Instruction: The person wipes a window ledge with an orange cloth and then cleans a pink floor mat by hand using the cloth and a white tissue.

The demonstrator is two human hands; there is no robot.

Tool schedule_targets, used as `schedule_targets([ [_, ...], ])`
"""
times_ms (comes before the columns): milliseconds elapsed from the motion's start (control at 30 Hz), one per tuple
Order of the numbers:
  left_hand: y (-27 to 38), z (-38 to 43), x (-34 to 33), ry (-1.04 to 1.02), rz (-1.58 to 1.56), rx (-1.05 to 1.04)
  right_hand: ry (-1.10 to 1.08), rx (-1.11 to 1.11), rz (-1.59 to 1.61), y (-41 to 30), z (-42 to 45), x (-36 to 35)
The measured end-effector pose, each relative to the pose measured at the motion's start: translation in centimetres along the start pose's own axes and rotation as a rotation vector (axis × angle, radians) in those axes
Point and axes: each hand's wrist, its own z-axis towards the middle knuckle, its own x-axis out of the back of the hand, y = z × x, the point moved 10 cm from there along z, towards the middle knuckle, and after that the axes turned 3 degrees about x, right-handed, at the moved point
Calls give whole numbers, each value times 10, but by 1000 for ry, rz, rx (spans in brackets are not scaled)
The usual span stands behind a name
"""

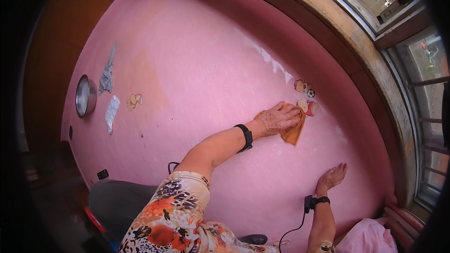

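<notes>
My left hand (281, 119) presses palm down on an orange-brown cloth (293, 133), bunched under the fingers on a pink covering printed with cartoon bears (218, 102). A corner of the cloth sticks out below the fingers, beside a printed bear and ball. Lower right, my right hand (332, 177) is held with its fingers extended and nothing in it, near or on the pink covering; contact cannot be told. Black bands circle both wrists, and a small black device with a cable (309, 203) is at the right one.
At the left lie a metal bowl (91, 96), a crumpled grey cloth (106, 77), a white crumpled piece (112, 112) and a small black object (102, 174). A wooden ledge (365, 38) and barred windows run along the right. Pink fabric (369, 237) is bundled at bottom right.
</notes>
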Motion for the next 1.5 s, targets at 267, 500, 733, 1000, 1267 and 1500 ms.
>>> schedule_targets([
  [267, -282, -188, 102, 306, 416, 797, -3, -6, -86, 6, 3, -9],
  [500, -356, -267, 152, 700, -194, 1343, -79, 240, 127, -131, 91, -38],
  [733, -85, 33, 25, 110, -138, -43, -336, 579, 282, -327, 39, -71],
  [1000, -183, 89, 3, 111, -137, -48, -385, 554, 232, -333, 52, -74],
  [1267, -328, 61, 42, 176, 114, 255, -479, 503, 207, -326, 34, -70],
  [1500, -464, -107, 146, 428, 553, 863, -456, 537, 220, -332, 33, -70],
])
